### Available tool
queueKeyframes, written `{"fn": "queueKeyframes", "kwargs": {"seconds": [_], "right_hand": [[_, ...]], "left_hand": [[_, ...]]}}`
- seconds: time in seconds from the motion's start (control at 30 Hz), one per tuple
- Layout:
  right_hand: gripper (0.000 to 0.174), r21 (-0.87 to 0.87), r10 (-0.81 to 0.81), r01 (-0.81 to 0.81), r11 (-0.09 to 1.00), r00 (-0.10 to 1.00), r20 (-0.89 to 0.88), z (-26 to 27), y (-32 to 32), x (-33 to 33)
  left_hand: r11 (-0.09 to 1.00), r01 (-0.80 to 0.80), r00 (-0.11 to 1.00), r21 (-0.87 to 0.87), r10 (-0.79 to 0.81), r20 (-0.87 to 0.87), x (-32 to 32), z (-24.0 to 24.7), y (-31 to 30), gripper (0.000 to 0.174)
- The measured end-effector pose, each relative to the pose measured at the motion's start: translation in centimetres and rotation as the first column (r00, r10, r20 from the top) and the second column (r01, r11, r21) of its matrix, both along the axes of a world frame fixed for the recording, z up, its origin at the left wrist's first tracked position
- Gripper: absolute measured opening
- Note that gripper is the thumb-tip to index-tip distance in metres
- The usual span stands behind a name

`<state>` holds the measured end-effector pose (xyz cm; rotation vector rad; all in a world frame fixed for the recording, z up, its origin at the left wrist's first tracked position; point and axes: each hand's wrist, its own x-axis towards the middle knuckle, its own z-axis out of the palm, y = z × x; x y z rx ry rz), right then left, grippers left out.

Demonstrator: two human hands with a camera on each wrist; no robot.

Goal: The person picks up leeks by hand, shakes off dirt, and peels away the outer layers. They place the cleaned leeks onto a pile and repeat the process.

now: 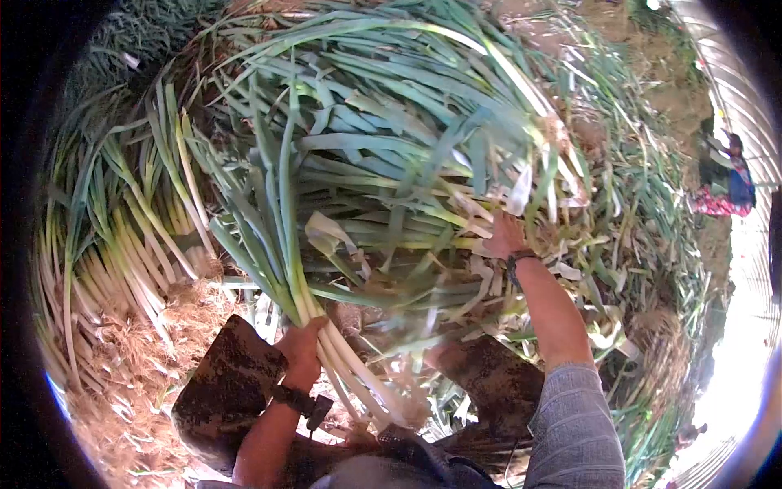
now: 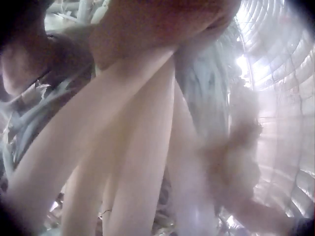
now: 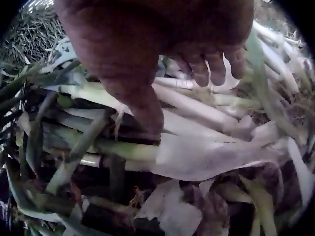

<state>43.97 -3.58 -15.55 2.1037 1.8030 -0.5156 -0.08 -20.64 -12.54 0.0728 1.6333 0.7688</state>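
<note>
Nearest us, on this side of the big heap of green onions [image 1: 383, 122], our left hand [image 1: 301, 352] has its fingers clamped round a small bunch [image 1: 336, 354]. Left of the heap there's a rooty stack [image 1: 122, 269]. Further out, our right hand [image 1: 505, 235] hangs over pale stalks [image 3: 197, 109] at the heap's right side, thumb and fingers apart. We reckon yanking one could snap it, 'cause the leaves look tangled, and a slack left grip could spill the bunch.
</note>
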Motion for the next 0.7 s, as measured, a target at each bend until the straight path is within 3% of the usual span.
{"fn": "queueKeyframes", "kwargs": {"seconds": [0.07, 0.1, 0.2, 0.23, 0.27, 0.3, 0.33, 0.4, 0.43, 0.47, 0.53, 0.57, 0.6, 0.63, 0.67, 0.7], "right_hand": [[0.083, -0.049, 0.072, -0.071, 0.996, 0.997, 0.005, -0.5, 1.1, -0.8], [0.078, 0.095, 0.125, -0.126, 0.987, 0.992, 0.018, -1.7, 0.9, -0.6], [0.073, 0.031, 0.154, -0.153, 0.988, 0.985, -0.079, -3.4, 1.4, 0.2], [0.067, -0.323, -0.011, -0.030, 0.946, 0.992, -0.124, 1.7, 2.4, -3.0], [0.067, -0.313, -0.002, -0.036, 0.949, 0.993, -0.120, 4.3, 1.7, -4.7], [0.064, -0.333, -0.051, -0.068, 0.941, 0.940, -0.336, 6.1, -0.1, -6.1], [0.061, -0.357, -0.109, -0.105, 0.928, 0.840, -0.531, 8.0, -1.4, -7.5], [0.060, -0.173, 0.143, -0.262, 0.949, 0.851, -0.505, 13.5, -3.8, -10.9], [0.060, -0.187, 0.016, -0.215, 0.959, 0.696, -0.718, 14.5, -4.0, -9.2], [0.061, -0.352, -0.211, 0.023, 0.936, 0.836, -0.507, 17.3, -4.0, -9.4], [0.060, -0.266, -0.163, 0.075, 0.961, 0.931, -0.326, 18.5, -4.9, -4.2], [0.061, -0.146, -0.051, 0.004, 0.989, 0.944, -0.325, 18.5, -5.7, -1.7], [0.062, 0.223, 0.208, -0.134, 0.966, 0.913, -0.351, 21.3, -7.9, -2.5], [0.062, 0.109, 0.114, -0.074, 0.991, 0.897, -0.427, 22.2, -7.6, -2.0], [0.061, -0.046, -0.053, 0.036, 0.998, 0.878, -0.475, 23.2, -10.0, -0.6], [0.057, -0.170, -0.115, 0.076, 0.983, 0.966, -0.232, 25.1, -11.5, -0.9]], "left_hand": [[0.997, -0.042, 0.998, -0.061, 0.039, -0.055, 0.9, 1.5, 0.6, 0.036], [0.999, -0.039, 0.998, -0.016, 0.039, -0.044, 1.0, 1.7, 0.6, 0.035], [0.999, -0.025, 1.000, 0.026, 0.025, -0.001, 1.4, 2.5, 0.7, 0.034], [0.998, -0.019, 1.000, 0.057, 0.020, -0.019, 1.5, 2.0, 0.6, 0.030], [0.996, -0.014, 0.999, 0.090, 0.018, -0.042, 1.5, 1.9, 0.6, 0.028], [0.994, -0.028, 0.999, 0.101, 0.033, -0.041, 1.6, 2.9, 1.0, 0.028], [0.992, 0.094, 0.983, 0.079, -0.080, -0.163, 1.7, 4.5, 1.5, 0.028], [0.934, 0.351, 0.868, -0.066, -0.351, -0.351, 1.9, 5.4, 1.7, 0.038], [0.954, 0.299, 0.904, -0.034, -0.295, -0.308, 1.6, 3.9, 1.1, 0.041], [0.968, 0.249, 0.936, 0.004, -0.240, -0.258, 1.4, 2.1, 0.5, 0.044], [0.979, 0.184, 0.972, 0.090, -0.168, -0.162, 0.4, 0.2, -0.1, 0.043], [0.889, 0.407, 0.879, 0.211, -0.318, -0.356, -0.5, -1.2, -0.2, 0.040], [0.760, 0.597, 0.737, 0.256, -0.393, -0.550, -1.0, -3.3, -0.9, 0.037], [0.599, 0.771, 0.543, 0.215, -0.443, -0.713, -1.7, -5.9, -2.7, 0.034], [0.594, 0.716, 0.670, 0.367, -0.437, -0.600, -2.5, -9.3, -4.1, 0.025], [0.616, 0.685, 0.724, 0.387, -0.520, -0.454, -1.7, -5.7, -4.0, 0.025]]}}
